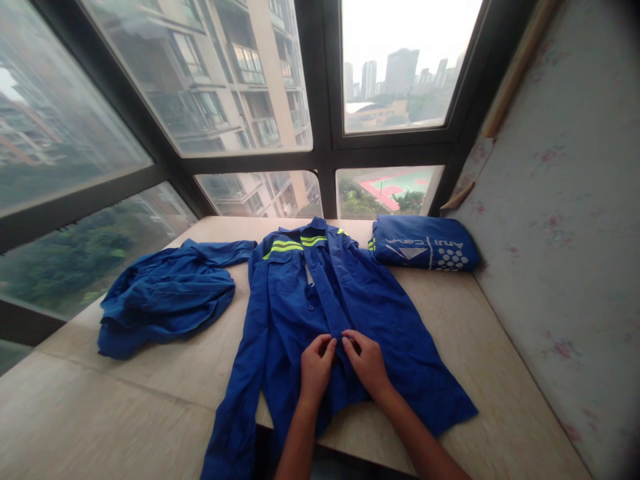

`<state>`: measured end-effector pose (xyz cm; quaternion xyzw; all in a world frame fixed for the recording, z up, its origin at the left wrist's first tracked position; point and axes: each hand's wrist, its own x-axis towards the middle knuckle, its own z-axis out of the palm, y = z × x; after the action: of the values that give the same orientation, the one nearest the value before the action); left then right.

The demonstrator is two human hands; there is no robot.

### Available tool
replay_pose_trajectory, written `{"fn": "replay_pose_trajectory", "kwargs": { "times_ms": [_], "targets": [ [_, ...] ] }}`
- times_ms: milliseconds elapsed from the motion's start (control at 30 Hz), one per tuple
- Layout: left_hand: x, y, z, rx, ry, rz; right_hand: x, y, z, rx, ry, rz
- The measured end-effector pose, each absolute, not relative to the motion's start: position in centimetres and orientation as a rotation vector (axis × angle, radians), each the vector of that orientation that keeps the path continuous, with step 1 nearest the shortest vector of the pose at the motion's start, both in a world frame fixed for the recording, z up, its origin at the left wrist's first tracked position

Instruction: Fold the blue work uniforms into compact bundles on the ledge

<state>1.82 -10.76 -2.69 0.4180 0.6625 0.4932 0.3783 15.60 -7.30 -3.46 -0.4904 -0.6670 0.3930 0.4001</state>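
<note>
A blue jacket [287,320] with yellow-green stripes across its chest lies spread out, collar toward the window. Its front hangs over the near edge, and one sleeve runs down at the left. My left hand [318,363] pinches the jacket's front edge low on the placket. Close beside it, my right hand [364,360] pinches the same edge with thumb and fingertips. Above my hands a few buttons show on the partly parted front.
A crumpled blue garment [167,290] lies at the left on the pale ledge [150,400]. At the back right sits a folded blue garment [425,243] with white lettering. Dark-framed windows [327,100] stand behind, and a flowered wall [560,233] rises on the right.
</note>
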Motion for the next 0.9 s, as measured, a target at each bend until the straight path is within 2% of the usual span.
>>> {"fn": "replay_pose_trajectory", "kwargs": {
  "times_ms": [300,633,900],
  "targets": [
    [1.3,-10.7,-2.6,1.037,1.664,1.305,15.2,-5.6,-2.9,-1.248,-1.673,1.237],
    [1.5,-10.8,-3.2,1.092,1.712,1.335,15.2,-6.0,-3.1,-1.156,-1.737,1.021],
    [1.4,-10.9,-3.0,1.113,1.692,1.348,14.4,-5.4,-3.2,-1.219,-1.805,1.018]
  ]
}}
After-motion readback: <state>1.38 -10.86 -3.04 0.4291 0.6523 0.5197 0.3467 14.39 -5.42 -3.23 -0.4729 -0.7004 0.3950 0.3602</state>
